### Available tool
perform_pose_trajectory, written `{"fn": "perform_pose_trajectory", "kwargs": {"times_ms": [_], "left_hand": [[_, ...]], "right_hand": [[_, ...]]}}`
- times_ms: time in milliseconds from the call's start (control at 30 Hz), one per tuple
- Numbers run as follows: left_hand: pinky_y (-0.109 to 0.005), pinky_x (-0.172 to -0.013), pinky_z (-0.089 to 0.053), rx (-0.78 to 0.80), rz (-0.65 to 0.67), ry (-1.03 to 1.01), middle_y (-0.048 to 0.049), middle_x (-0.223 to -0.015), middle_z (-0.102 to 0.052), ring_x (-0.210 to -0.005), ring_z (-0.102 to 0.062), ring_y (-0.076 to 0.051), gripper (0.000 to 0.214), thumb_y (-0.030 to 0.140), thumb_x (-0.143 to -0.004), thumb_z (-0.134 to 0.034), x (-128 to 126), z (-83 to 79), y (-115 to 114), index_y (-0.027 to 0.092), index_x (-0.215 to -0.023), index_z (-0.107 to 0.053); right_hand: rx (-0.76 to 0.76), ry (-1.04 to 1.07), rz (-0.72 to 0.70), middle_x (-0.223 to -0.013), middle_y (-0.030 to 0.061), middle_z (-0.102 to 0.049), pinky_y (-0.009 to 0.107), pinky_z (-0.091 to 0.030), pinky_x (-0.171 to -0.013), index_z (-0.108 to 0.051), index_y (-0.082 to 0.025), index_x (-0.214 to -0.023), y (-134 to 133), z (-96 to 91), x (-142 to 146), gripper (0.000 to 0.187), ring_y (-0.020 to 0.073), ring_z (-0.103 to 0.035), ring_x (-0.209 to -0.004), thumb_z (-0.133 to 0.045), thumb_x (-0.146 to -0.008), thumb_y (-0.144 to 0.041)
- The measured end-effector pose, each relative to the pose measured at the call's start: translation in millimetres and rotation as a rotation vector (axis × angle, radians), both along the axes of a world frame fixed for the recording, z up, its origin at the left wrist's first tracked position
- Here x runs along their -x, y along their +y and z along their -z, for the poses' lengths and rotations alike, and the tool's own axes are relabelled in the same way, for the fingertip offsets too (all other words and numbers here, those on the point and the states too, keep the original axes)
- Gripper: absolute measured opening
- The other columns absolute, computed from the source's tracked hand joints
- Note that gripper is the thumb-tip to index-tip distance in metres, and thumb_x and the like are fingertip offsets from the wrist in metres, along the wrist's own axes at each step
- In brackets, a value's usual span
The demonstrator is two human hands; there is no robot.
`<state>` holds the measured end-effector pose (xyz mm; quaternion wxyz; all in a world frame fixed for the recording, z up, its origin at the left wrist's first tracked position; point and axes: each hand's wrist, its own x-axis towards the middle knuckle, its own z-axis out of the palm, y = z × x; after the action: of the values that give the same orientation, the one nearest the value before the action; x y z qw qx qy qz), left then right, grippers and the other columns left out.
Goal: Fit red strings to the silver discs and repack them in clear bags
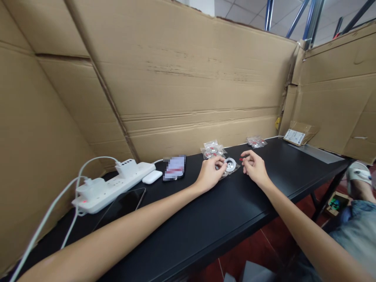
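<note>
My left hand (pixel 210 173) is closed, its thumb and fingers pinching the left edge of a round silver metal disc (pixel 231 165) with a hub in its middle. Part of a clear plastic bag (pixel 236 168) shows around the disc. Just to the right, my right hand (pixel 255 167) is raised above the black table, fingers curled in a pinch. A small red piece (pixel 241 159) sticks out from its fingertips; its kind is too small to make out. Behind my left hand lies a pile of clear bags (pixel 213 147) with metal and red parts inside.
More small bags (pixel 256 141) lie at the back. A power strip (pixel 114 186), white case (pixel 152 177), blurred-screen phone (pixel 174 167) and dark phone (pixel 127 203) occupy the left. A parcel (pixel 299 133) stands far right. Cardboard walls (pixel 190 78) surround the table (pixel 190 231).
</note>
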<state>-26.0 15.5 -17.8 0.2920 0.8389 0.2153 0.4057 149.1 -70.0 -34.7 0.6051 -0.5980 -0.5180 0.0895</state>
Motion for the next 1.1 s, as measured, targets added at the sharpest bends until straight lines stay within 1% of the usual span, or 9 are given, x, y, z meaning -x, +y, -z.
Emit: {"fn": "perform_pose_trajectory", "kwargs": {"times_ms": [133,200,300,433,500,600,800,967,1100], "left_hand": [[-0.024,-0.062,-0.046,0.020,0.008,0.005,-0.0012,-0.069,-0.070,-0.062,-0.063,-0.014,0.013,0.026,-0.084,-0.057,0,-0.4,0,0.016,-0.084,-0.066],[-0.024,-0.062,-0.046,0.008,0.015,0.010,-0.0014,-0.071,-0.071,-0.064,-0.064,-0.014,0.014,0.026,-0.085,-0.057,0,-1.0,0,0.016,-0.086,-0.066],[-0.024,-0.062,-0.045,-0.035,0.023,0.014,-0.0013,-0.074,-0.071,-0.067,-0.064,-0.015,0.015,0.026,-0.086,-0.056,1,-2.7,-2,0.016,-0.088,-0.067],[-0.025,-0.065,-0.046,-0.073,0.049,0.051,-0.0015,-0.077,-0.072,-0.067,-0.063,-0.014,0.017,0.027,-0.088,-0.055,1,-4.0,-4,0.017,-0.091,-0.067],[-0.027,-0.069,-0.047,-0.100,0.028,0.062,-0.0025,-0.082,-0.072,-0.073,-0.063,-0.015,0.019,0.027,-0.090,-0.052,0,-3.7,-3,0.018,-0.095,-0.068],[-0.033,-0.081,-0.047,-0.209,-0.098,0.100,-0.0050,-0.091,-0.070,-0.090,-0.060,-0.020,0.021,0.025,-0.091,-0.048,1,-2.2,4,0.019,-0.097,-0.068],[-0.045,-0.091,-0.040,-0.576,-0.309,0.406,-0.0139,-0.106,-0.061,-0.104,-0.047,-0.031,0.026,0.032,-0.088,-0.049,11,2.8,20,0.015,-0.096,-0.067],[-0.045,-0.084,-0.041,-0.555,-0.322,0.513,-0.0155,-0.098,-0.060,-0.098,-0.048,-0.032,0.034,0.043,-0.087,-0.047,12,7.2,21,0.014,-0.087,-0.065],[-0.042,-0.083,-0.042,-0.467,-0.195,0.489,-0.0114,-0.092,-0.061,-0.095,-0.052,-0.029,0.024,0.039,-0.085,-0.051,9,7.7,26,0.017,-0.080,-0.060]], "right_hand": [[-0.010,-0.236,0.045,-0.066,0.0019,-0.059,0.024,-0.039,-0.052,-0.067,-0.019,-0.077,-2,-1.9,1,0.027,0.0122,-0.052,-0.051,-0.041,-0.085,-0.021],[-0.015,-0.312,0.062,-0.075,0.0043,-0.063,0.025,-0.041,-0.058,-0.070,-0.018,-0.079,-3,-2.6,3,0.027,0.0134,-0.054,-0.058,-0.043,-0.084,-0.019],[-0.003,-0.343,0.052,-0.078,0.0043,-0.064,0.024,-0.041,-0.060,-0.072,-0.017,-0.088,-3,-3.5,7,0.022,0.0137,-0.054,-0.061,-0.052,-0.084,-0.025],[0.034,-0.401,0.023,-0.064,0.0011,-0.060,0.023,-0.036,-0.057,-0.070,-0.017,-0.073,-4,-5.0,10,0.029,0.0124,-0.050,-0.056,-0.055,-0.086,-0.038],[0.040,-0.394,0.097,-0.059,0.0003,-0.058,0.023,-0.034,-0.055,-0.066,-0.017,-0.067,-6,-5.6,7,0.033,0.0120,-0.048,-0.054,-0.053,-0.087,-0.040],[0.098,-0.362,0.325,-0.055,0.0007,-0.056,0.024,-0.032,-0.056,-0.061,-0.018,-0.062,-9,-6.4,0,0.037,0.0131,-0.048,-0.054,-0.050,-0.088,-0.040],[0.528,-0.491,0.607,-0.073,0.0105,-0.067,0.028,-0.034,-0.057,-0.066,-0.019,-0.066,-18,-14.5,-6,0.032,0.0227,-0.063,-0.068,-0.048,-0.086,-0.036],[0.689,-0.589,0.669,-0.089,0.0192,-0.068,0.033,-0.044,-0.065,-0.071,-0.013,-0.085,-16,-19.0,-2,0.030,0.0298,-0.067,-0.081,-0.048,-0.086,-0.030],[0.629,-0.639,0.704,-0.095,0.0213,-0.064,0.034,-0.046,-0.068,-0.070,-0.010,-0.089,-15,-13.7,-2,0.029,0.0301,-0.066,-0.085,-0.051,-0.088,-0.032]]}}
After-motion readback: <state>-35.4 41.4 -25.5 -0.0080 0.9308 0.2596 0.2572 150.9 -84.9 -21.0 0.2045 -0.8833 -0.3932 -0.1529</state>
